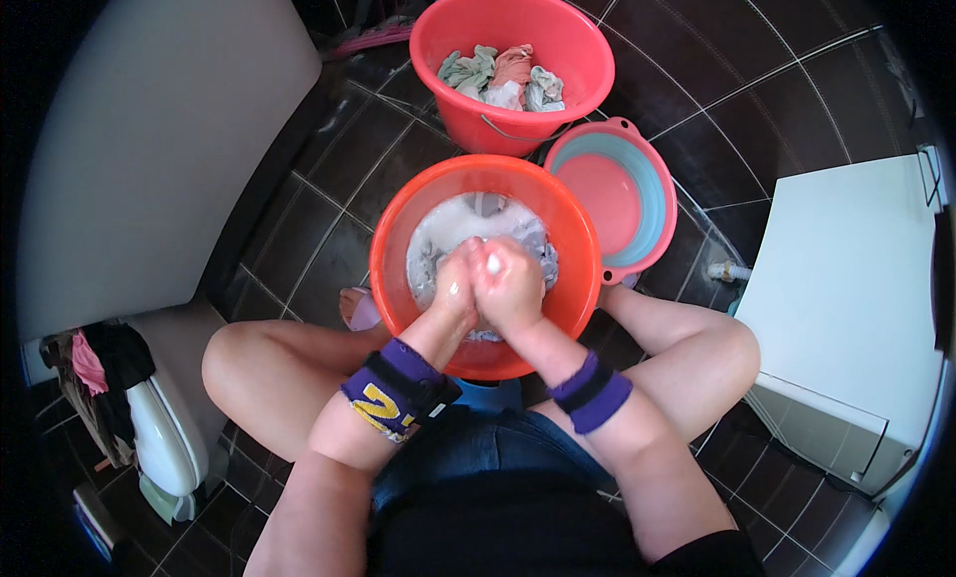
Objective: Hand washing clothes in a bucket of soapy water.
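An orange plastic bucket (485,162) stands between my knees, holding sudsy water (455,218) and wet grey-white cloth (549,259). Over its middle my left hand (454,282) and my right hand (509,282) are pressed together, both wet and soapy. A small white bit, foam or cloth, shows at the curled fingers of my right hand; what lies between the palms is hidden. Purple wristbands are on both forearms.
Behind it stands a red bucket (455,121) with crumpled green, pink and white cloths (511,65). A pink and blue collapsible basin (661,203) touches the orange bucket's right side. A white cabinet (844,293) is at right; a toilet (168,435) with clothes (119,368) is at left.
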The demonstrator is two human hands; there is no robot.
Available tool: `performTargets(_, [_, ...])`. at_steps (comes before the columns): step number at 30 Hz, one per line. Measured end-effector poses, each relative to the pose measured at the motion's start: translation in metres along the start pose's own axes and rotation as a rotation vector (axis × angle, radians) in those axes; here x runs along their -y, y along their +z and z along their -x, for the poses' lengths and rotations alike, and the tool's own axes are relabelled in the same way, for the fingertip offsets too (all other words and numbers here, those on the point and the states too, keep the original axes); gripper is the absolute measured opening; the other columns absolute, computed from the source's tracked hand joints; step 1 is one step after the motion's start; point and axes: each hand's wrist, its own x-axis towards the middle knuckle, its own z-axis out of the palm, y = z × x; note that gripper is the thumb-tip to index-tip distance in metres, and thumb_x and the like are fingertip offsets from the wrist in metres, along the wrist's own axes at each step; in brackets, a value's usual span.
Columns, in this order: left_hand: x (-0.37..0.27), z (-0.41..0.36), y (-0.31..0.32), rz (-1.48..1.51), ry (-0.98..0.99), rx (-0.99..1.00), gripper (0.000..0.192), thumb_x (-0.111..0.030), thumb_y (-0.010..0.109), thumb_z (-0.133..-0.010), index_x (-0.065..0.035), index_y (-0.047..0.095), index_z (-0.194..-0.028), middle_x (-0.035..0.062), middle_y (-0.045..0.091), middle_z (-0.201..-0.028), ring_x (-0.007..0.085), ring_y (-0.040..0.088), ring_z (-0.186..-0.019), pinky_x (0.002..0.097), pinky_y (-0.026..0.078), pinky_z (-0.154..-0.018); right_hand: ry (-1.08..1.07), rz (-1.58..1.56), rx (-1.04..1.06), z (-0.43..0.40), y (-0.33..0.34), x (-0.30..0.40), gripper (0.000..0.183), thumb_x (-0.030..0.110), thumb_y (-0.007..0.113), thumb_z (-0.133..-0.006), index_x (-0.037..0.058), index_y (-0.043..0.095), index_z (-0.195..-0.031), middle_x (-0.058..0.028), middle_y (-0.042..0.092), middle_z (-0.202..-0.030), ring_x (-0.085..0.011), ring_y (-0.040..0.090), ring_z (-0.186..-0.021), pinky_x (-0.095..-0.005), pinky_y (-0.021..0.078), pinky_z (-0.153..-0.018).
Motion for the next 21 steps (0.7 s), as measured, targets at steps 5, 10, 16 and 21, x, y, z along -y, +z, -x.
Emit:
performTargets(5, [-0.010,0.003,0.007,-0.059,-0.085,0.024,0.026,-0.025,0.044,-0.097,-0.0044,0.060,-0.100,0.0101,0.063,-0.095,0.0220,0.061,-0.086,0.0354,0.050,-0.080,0.272,0.057,-0.005,-0.013,-0.004,-0.010,0.029,0.025,0.064,-0.086,0.0016,0.060,-0.069,-0.0179,0.061,-0.071,-0.0396,0.058,-0.065,-0.0451,0.0459,-0.060])
performTargets(10, [-0.011,-0.004,-0.012,-0.021,-0.060,0.051,0.035,-0.033,0.044,-0.096,-0.0042,0.061,-0.103,0.0118,0.067,-0.096,0.0247,0.065,-0.086,0.0382,0.052,-0.079,-0.040,0.046,0.033,-0.005,-0.003,-0.003,0.028,0.025,0.065,-0.087,0.0016,0.061,-0.073,-0.0186,0.061,-0.075,-0.0361,0.061,-0.071,-0.0386,0.0474,-0.062])
performTargets(16, [-0.076,0.026,0.005,0.174,-0.246,0.363,0.053,-0.048,0.048,-0.094,-0.0019,0.059,-0.117,0.0153,0.065,-0.113,0.0313,0.062,-0.105,0.0446,0.048,-0.095,0.225,-0.223,0.096,-0.021,-0.033,-0.056,0.039,0.035,0.075,-0.080,0.0085,0.057,-0.102,-0.0106,0.059,-0.086,-0.0302,0.062,-0.091,-0.0379,0.0487,-0.075])
performTargets(21, [-0.095,0.020,-0.014,0.167,-0.084,0.393,0.048,-0.034,0.058,-0.090,0.0000,0.054,-0.123,0.0162,0.063,-0.117,0.0315,0.061,-0.107,0.0458,0.047,-0.097,-0.213,0.010,0.289,-0.016,-0.049,-0.039,0.052,0.024,0.082,-0.067,0.0091,0.055,-0.108,-0.0116,0.052,-0.114,-0.0294,0.053,-0.109,-0.0392,0.0445,-0.092])
